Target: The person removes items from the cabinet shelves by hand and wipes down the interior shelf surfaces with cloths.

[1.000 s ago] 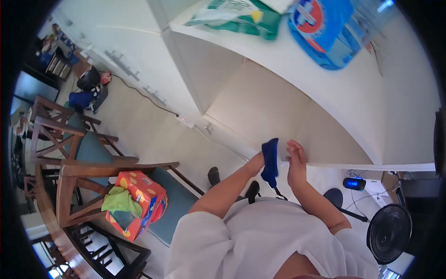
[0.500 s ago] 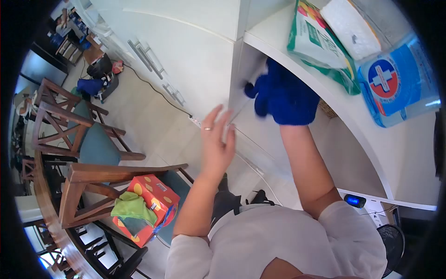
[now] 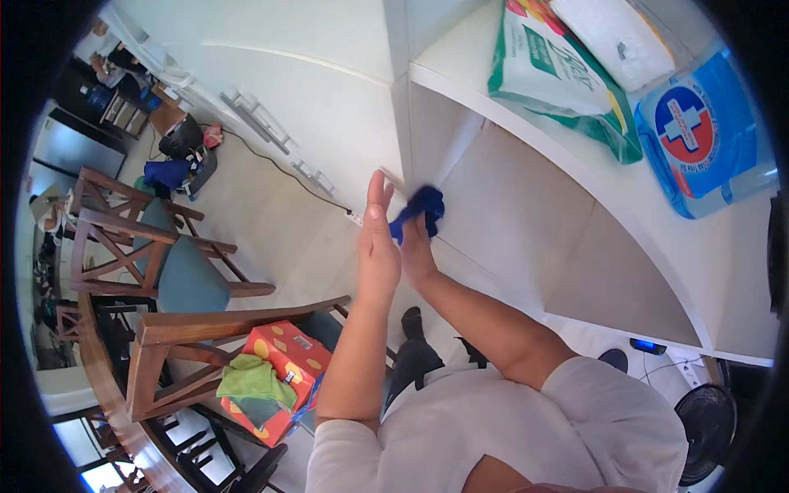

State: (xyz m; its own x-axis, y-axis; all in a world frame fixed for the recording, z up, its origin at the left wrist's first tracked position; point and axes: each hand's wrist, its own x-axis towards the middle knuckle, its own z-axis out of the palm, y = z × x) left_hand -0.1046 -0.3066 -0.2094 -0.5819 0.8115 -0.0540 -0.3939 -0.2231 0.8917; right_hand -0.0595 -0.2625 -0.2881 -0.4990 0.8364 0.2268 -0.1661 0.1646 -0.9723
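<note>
Raised in front of the white cabinet, my left hand [image 3: 380,246] is seen edge-on, its fingers stretched upward and nothing visible in them. Close to its right, my right hand [image 3: 417,253] has its fingers bent over a bunched dark blue knitted glove [image 3: 427,205]. Part of the glove is hidden behind both hands, which overlap slightly in the view. The glove is near the lower edge of the cabinet front, left of the open curved shelf [image 3: 567,177].
A green-and-white packet [image 3: 555,74], a white tissue pack [image 3: 616,41] and a blue bottle [image 3: 699,140] stand on the upper shelf. Wooden chairs [image 3: 193,275] are at left, one bearing a red box [image 3: 288,353] with a green cloth [image 3: 256,380]. A black fan [image 3: 705,431] is at lower right.
The blue glove, which covered my right hand by the shelf opening, is now bunched at its fingers. My right hand has moved left and down, beside my left hand.
</note>
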